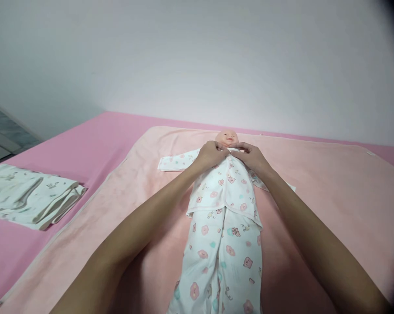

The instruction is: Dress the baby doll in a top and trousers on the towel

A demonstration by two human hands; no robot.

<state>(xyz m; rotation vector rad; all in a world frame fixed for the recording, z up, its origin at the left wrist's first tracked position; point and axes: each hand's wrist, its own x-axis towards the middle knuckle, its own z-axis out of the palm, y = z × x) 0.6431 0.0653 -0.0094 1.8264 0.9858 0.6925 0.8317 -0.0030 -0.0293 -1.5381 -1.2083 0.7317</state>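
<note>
Your two hands, left (212, 155) and right (251, 158), pinch the collar of one white printed shirt (225, 183) on one doll (228, 138), which lies lengthwise away from you, head toward the wall (197, 65). One pair of matching trousers (221, 261) runs from its hem toward you, all on one peach blanket (327, 187); one folded cloth (30, 194) lies left on the pink sheet (95, 135).

Both arms stretched forward, hands (230, 153) close together, fingers seemingly pinched
</note>
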